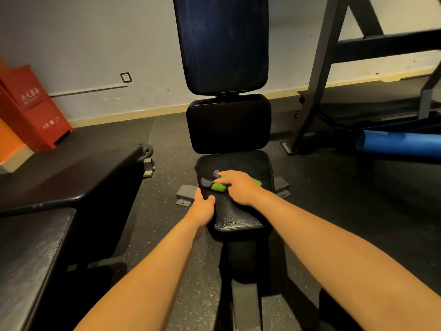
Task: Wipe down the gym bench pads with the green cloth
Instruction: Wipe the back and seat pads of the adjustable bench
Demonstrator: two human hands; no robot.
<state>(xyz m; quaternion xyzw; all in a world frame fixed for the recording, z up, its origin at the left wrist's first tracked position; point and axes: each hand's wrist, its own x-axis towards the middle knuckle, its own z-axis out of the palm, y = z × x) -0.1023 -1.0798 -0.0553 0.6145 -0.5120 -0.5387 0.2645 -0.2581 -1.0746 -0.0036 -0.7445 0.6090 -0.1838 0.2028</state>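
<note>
Green bunched cloth [218,186] sits on the black vinyl seat pad [238,220] under the flat, spread right grip [241,187], left grip [202,209] clamped on the pad's left edge; bunched so, it could skip patches.

head | worn on person's head | faces forward-down | near above seat pad [238,223] | only view

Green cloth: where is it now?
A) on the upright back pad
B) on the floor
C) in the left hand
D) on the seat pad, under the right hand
D: the right hand lies flat over the green cloth, pressing it on the seat pad, while the left hand grips that pad's left edge.
</note>
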